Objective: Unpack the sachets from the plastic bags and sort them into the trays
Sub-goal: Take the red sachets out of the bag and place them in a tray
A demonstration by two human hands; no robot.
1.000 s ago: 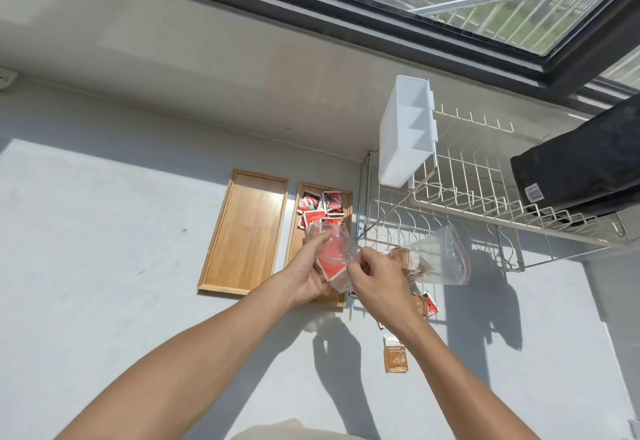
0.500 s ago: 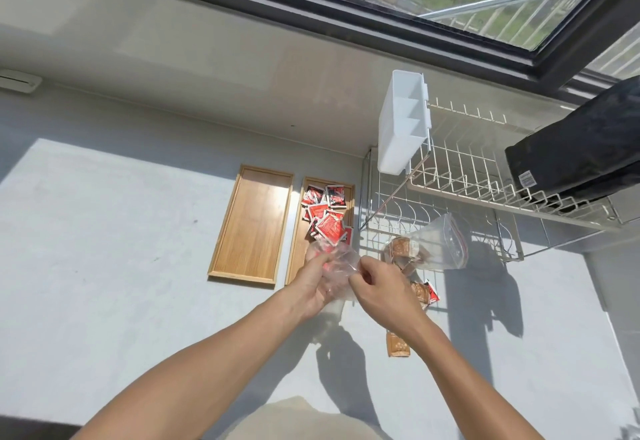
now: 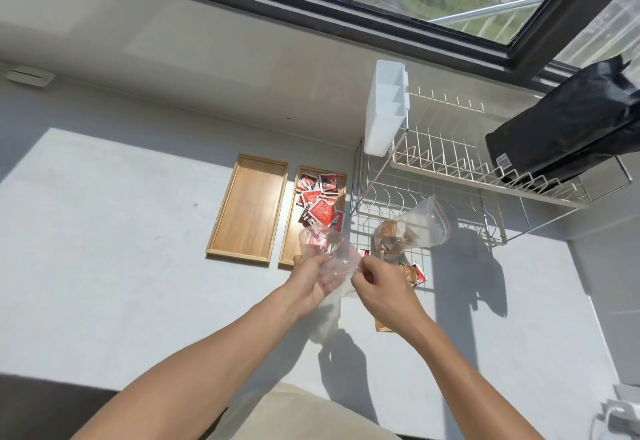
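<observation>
My left hand (image 3: 310, 282) and my right hand (image 3: 382, 287) both grip a crumpled clear plastic bag (image 3: 329, 256) held above the counter, just in front of the right wooden tray (image 3: 289, 249). That tray holds a pile of red sachets (image 3: 318, 202). The left wooden tray (image 3: 249, 207) holds nothing. To the right lies a second clear zip bag (image 3: 412, 228) with brown sachets inside. A few loose sachets (image 3: 412, 273) rest on the counter beside my right hand, and another brown one (image 3: 381, 326) is half hidden under my right wrist.
A white wire dish rack (image 3: 450, 176) with a white cutlery holder (image 3: 384, 117) stands at the right, carrying a black bag (image 3: 568, 134). The grey counter (image 3: 121, 249) stretches left. A window runs along the wall behind.
The red sachets that were inside the held bag have dropped onto the right tray. The bag now looks nearly empty and crumpled, held lower and nearer me.
</observation>
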